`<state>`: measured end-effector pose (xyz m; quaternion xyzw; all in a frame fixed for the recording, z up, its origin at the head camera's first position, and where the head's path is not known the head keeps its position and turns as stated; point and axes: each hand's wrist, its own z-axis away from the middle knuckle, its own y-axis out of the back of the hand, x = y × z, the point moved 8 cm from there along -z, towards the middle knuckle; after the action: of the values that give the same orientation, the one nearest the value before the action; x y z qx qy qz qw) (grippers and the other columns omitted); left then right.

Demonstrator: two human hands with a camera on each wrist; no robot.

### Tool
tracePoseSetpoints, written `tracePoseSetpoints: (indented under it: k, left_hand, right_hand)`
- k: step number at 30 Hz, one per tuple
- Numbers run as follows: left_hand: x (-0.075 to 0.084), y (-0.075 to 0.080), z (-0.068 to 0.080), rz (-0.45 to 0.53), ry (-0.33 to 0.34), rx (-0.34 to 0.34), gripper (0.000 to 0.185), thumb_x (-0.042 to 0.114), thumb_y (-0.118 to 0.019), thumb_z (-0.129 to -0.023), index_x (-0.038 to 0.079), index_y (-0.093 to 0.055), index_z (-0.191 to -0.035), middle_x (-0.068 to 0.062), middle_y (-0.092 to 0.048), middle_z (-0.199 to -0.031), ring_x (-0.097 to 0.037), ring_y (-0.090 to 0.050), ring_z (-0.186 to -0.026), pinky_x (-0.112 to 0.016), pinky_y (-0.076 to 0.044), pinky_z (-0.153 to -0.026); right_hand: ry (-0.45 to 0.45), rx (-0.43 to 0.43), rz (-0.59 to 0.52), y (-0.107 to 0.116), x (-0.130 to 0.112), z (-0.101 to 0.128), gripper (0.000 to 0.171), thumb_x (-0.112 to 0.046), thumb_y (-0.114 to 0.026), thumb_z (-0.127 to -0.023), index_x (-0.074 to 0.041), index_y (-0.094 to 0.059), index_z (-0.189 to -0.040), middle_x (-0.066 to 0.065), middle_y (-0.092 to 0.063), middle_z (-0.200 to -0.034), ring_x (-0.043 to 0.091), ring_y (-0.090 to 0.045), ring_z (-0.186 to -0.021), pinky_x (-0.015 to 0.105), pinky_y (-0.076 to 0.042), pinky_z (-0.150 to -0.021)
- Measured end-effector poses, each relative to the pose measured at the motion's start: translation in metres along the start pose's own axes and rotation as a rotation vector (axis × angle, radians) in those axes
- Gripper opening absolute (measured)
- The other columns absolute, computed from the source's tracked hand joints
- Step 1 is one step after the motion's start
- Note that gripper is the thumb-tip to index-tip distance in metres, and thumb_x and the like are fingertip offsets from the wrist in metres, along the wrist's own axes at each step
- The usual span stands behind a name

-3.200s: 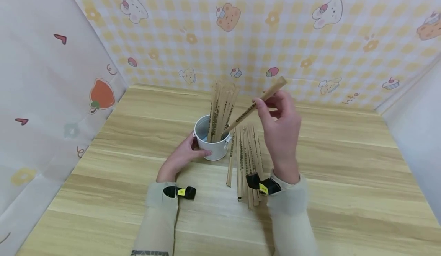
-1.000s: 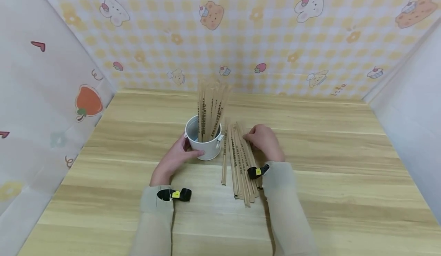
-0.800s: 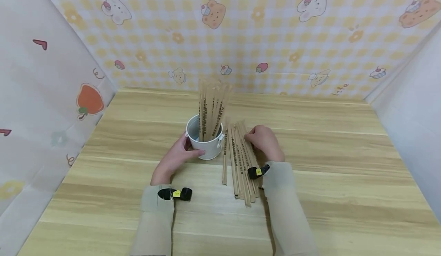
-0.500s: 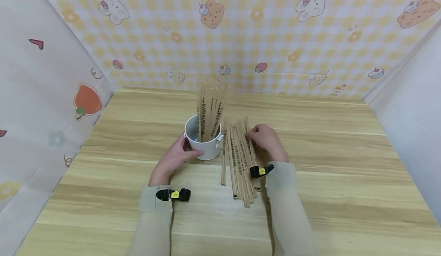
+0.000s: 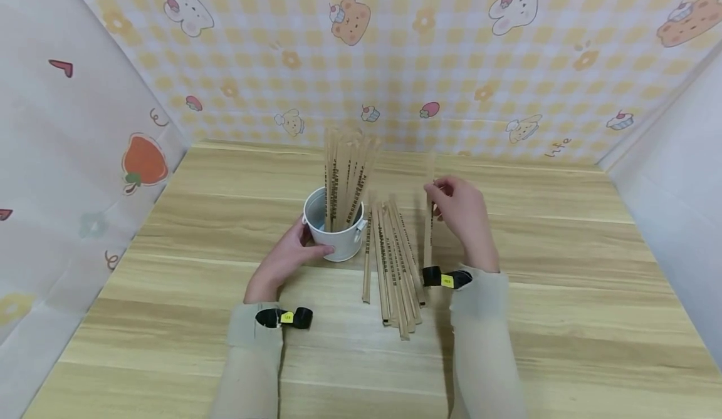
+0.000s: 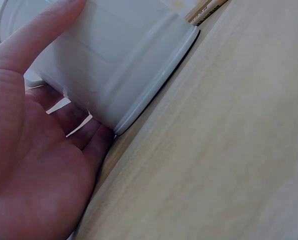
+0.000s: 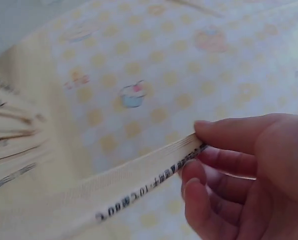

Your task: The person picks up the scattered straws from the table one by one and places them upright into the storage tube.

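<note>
A small white metal bucket point(image 5: 333, 228) stands on the wooden table point(image 5: 564, 294) with several wrapped chopstick sleeves point(image 5: 345, 175) upright in it. My left hand point(image 5: 284, 257) grips the bucket point(image 6: 114, 65) from the left, thumb along its wall. A pile of the same paper sleeves point(image 5: 392, 262) lies flat just right of the bucket. My right hand point(image 5: 459, 212) pinches one sleeve point(image 5: 429, 231) and holds it lifted above the pile's right side. In the right wrist view the sleeve point(image 7: 139, 185) runs from the fingers point(image 7: 214, 165) toward the lower left, its black print showing.
Patterned paper walls point(image 5: 395, 62) close the table in at the back and on both sides. Bare wood lies to the right of the pile and along the front edge. A black band with a yellow tag sits on each wrist point(image 5: 282, 317).
Earlier my right hand held a sleeve at the bucket, then came down on the pile. It has now risen up and to the right with one sleeve pinched. The left hand stayed on the bucket.
</note>
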<state>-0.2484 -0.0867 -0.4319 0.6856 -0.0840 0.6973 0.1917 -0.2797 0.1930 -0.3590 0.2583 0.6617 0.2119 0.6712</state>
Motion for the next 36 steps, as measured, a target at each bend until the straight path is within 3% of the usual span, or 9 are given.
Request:
tracePoseSetpoints:
  k: [7, 12, 17, 22, 27, 36]
  left_hand:
    - [-0.002, 0.001, 0.0, -0.01, 0.017, 0.008, 0.089, 0.017, -0.075, -0.071, 0.023, -0.021, -0.141, -0.002, -0.03, -0.14, -0.019, -0.028, -0.127, -0.037, -0.022, -0.104]
    - [0.0, 0.001, 0.0, -0.01, 0.014, 0.008, 0.088, 0.016, -0.075, -0.071, 0.024, -0.021, -0.141, -0.002, -0.03, -0.14, -0.019, -0.028, -0.127, -0.037, -0.022, -0.104]
    - [0.001, 0.0, 0.0, -0.004, 0.005, 0.004, 0.088, 0.014, -0.074, -0.072, 0.023, -0.021, -0.142, -0.002, -0.03, -0.14, -0.019, -0.028, -0.128, -0.036, -0.022, -0.104]
    - [0.001, 0.0, 0.001, -0.004, 0.013, 0.004, 0.088, 0.013, -0.074, -0.072, 0.022, -0.021, -0.142, -0.004, -0.03, -0.14, -0.02, -0.028, -0.128, -0.036, -0.022, -0.104]
    - [0.001, -0.001, 0.001, -0.002, 0.011, 0.003, 0.087, 0.013, -0.074, -0.072, 0.022, -0.021, -0.142, -0.004, -0.03, -0.14, -0.021, -0.028, -0.128, -0.036, -0.022, -0.104]
    - [0.001, -0.001, 0.001, 0.0, 0.015, 0.007, 0.087, 0.012, -0.073, -0.073, 0.02, -0.022, -0.142, -0.004, -0.031, -0.14, -0.019, -0.028, -0.127, -0.036, -0.023, -0.104]
  right_hand:
    - [0.111, 0.226, -0.112, 0.037, -0.031, 0.017, 0.036, -0.039, -0.055, -0.086, -0.008, -0.06, -0.103, 0.006, -0.062, -0.083, 0.019, -0.059, -0.064, 0.025, -0.05, -0.055]
    - [0.237, 0.399, -0.279, 0.059, -0.052, 0.034, 0.03, -0.03, -0.06, -0.085, -0.004, -0.06, -0.1, 0.005, -0.063, -0.083, 0.014, -0.059, -0.066, 0.021, -0.05, -0.055]
    - [0.35, 0.503, -0.438, 0.075, -0.08, 0.059, 0.023, -0.018, -0.062, -0.084, 0.0, -0.061, -0.097, 0.008, -0.063, -0.082, 0.017, -0.058, -0.068, 0.022, -0.05, -0.056]
    - [0.453, 0.556, -0.517, 0.082, -0.105, 0.079, 0.018, -0.011, -0.061, -0.084, 0.004, -0.06, -0.093, 0.013, -0.062, -0.081, 0.022, -0.058, -0.068, 0.025, -0.05, -0.055]
    - [0.524, 0.579, -0.585, 0.081, -0.115, 0.085, 0.014, -0.006, -0.062, -0.082, 0.005, -0.061, -0.091, 0.014, -0.061, -0.08, 0.021, -0.059, -0.067, 0.025, -0.05, -0.054]
    - [0.554, 0.489, -0.622, 0.064, -0.123, 0.08, 0.018, -0.003, -0.061, -0.083, 0.012, -0.057, -0.093, 0.018, -0.061, -0.082, 0.024, -0.059, -0.07, 0.026, -0.051, -0.055]
